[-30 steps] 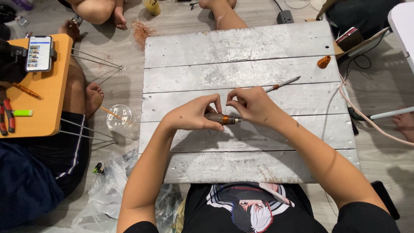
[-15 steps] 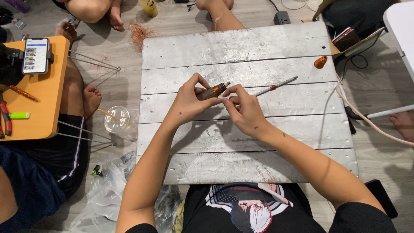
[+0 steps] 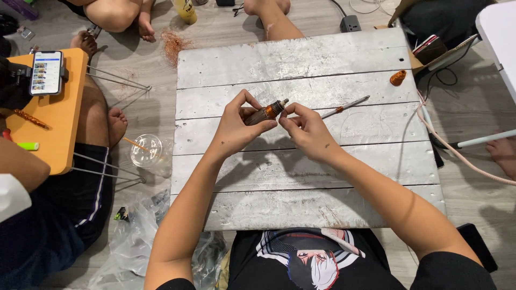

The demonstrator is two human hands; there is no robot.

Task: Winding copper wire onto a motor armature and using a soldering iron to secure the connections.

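Weathered, rough grey wooden board [image 3: 301, 59]

An informal floor workshop: people sit barefoot around a weathered grey plank board [image 3: 322, 59] and a low orange table [image 3: 62, 123]

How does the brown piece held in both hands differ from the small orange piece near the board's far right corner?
The brown cylinder is longer, darker and tilted in the air, pinched by the left hand and right hand. The orange piece is shorter, brighter, and rests untouched on the board. Both look roughly cylindrical.
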